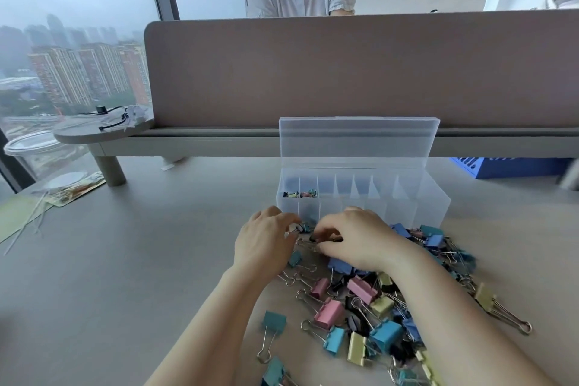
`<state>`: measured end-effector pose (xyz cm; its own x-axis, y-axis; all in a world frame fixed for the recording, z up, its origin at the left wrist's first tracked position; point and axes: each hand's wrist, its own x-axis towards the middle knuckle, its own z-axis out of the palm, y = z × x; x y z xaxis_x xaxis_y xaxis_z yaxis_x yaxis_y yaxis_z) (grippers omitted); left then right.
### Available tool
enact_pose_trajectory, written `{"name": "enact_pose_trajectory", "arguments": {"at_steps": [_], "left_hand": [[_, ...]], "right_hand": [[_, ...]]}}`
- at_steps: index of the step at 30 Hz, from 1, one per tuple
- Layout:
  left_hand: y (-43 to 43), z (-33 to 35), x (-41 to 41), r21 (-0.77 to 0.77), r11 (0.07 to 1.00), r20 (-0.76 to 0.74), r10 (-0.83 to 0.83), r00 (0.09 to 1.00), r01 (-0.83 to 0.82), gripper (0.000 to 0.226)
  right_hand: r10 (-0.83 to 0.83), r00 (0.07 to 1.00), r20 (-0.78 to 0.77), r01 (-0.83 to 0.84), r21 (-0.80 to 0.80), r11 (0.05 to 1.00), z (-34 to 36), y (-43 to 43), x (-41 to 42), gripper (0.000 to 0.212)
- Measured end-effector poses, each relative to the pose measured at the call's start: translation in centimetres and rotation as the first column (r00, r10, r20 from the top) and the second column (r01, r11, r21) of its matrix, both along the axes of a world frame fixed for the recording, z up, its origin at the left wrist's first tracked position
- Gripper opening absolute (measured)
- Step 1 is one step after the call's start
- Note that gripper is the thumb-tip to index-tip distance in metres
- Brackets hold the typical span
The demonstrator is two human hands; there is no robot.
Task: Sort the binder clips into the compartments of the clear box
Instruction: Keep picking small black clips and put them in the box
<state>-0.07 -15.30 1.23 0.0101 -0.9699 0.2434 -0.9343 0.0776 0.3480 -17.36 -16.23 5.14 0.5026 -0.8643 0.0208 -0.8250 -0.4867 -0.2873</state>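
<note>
Barely begun, by the look of it. Left hand (264,243) curled, pinching a small binder clip (297,228) at the fingertips, just before the clear box (363,197) toward the counter (125,260) far edge. Two leftmost compartments holding a few small clips (300,194); remaining six or so seemingly bare. Right hand (354,236) bent down, fingertips closing on wire handles; exact grip uncertain. Pile of clips (376,307) near the front right: dozens, too tangled to count.

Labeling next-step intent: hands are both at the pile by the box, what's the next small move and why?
Probably lift the small clip pinched by the left hand into the clear box: its lid is open, tiny clips already fill two far-left compartments, and the right hand is sorting beside it.
</note>
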Motion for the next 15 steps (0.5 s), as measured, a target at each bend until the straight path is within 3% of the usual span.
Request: {"name": "enact_pose_trajectory", "arguments": {"at_steps": [10, 15], "left_hand": [[-0.9, -0.3, 0.1, -0.027, 0.98, 0.016, 0.198, 0.98, -0.197, 0.031], [-1.0, -0.3, -0.5, -0.003, 0.988, 0.014, 0.154, 0.988, -0.153, 0.035]], "right_hand": [[-0.088, 0.995, 0.052, 0.092, -0.083, 0.992, -1.0, -1.0, 0.7, 0.028], [-0.064, 0.998, -0.006, 0.063, -0.134, 0.989, -2.0, -1.6, 1.6, 0.022]]}}
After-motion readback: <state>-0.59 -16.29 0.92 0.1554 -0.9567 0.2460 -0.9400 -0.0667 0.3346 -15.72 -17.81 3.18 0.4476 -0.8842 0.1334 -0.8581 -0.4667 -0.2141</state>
